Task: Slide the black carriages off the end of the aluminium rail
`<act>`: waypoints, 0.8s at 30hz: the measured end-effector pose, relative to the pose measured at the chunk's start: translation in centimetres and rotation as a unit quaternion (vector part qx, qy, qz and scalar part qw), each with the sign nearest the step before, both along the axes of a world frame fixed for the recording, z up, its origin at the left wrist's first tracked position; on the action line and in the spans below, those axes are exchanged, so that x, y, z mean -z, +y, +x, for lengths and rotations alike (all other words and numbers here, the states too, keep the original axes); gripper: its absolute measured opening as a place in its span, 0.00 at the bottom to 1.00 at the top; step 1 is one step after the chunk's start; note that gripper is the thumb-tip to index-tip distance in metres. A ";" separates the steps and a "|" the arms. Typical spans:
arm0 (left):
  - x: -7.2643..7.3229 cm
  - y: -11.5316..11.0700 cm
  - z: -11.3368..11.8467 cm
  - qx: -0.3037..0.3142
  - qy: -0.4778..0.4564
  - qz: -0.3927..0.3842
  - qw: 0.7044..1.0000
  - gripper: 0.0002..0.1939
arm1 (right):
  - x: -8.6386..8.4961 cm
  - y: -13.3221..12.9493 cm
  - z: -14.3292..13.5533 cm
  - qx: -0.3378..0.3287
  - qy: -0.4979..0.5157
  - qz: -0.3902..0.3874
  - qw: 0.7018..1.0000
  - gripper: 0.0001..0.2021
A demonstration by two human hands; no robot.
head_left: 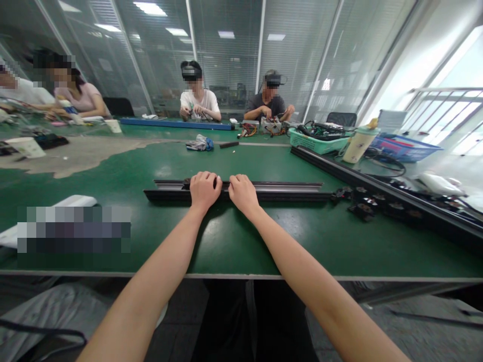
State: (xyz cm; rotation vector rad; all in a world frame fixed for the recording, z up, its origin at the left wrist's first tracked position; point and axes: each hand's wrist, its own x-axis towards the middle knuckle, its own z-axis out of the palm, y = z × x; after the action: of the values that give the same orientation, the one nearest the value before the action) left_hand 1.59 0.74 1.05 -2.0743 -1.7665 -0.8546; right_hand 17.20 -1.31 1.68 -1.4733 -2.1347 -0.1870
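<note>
A long black metal rail (290,193) with a lighter channel along its inside lies crosswise on the green table in front of me. My left hand (205,190) is closed over its middle, fingers bent down to the far side. Just right of it, my right hand (242,190) grips the same rail in a similar way, a small gap between the two. A small dark part (186,184) sits in the channel by my left hand. What my fingertips touch inside the rail is hidden.
A longer black rail (362,178) runs diagonally on the right, with several small black parts (364,207) beside it. Behind stand a green basket (317,143) of cables, a cream bottle (360,143) and a blue basket (409,147). A crumpled cloth (199,143) lies ahead. Several people sit across the table.
</note>
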 end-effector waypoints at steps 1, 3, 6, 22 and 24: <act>0.0 0.0 0.0 0.000 -0.001 0.000 1.000 0.21 | 0.0 0.0 0.0 0.000 0.001 0.001 1.000 0.15; 0.2 0.0 0.0 -0.001 -0.003 0.003 1.000 0.20 | 0.1 -0.1 0.0 0.000 0.003 0.000 1.000 0.15; 0.4 0.0 0.0 -0.006 -0.002 0.012 1.000 0.20 | 0.1 -0.2 0.2 -0.001 0.009 -0.004 1.000 0.15; 0.2 -0.2 -0.1 -0.008 0.011 0.028 1.000 0.19 | -0.6 -0.8 -0.1 0.020 -0.015 -0.016 1.000 0.16; 0.4 -0.2 -0.2 -0.006 0.010 0.031 0.999 0.19 | -0.5 -1.0 -0.1 0.031 -0.012 -0.019 0.999 0.16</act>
State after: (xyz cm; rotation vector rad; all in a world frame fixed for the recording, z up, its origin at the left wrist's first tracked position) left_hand 1.35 0.58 0.68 -2.0243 -1.7189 -0.8700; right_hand 17.11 -2.28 2.21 -1.5669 -2.1230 -0.1890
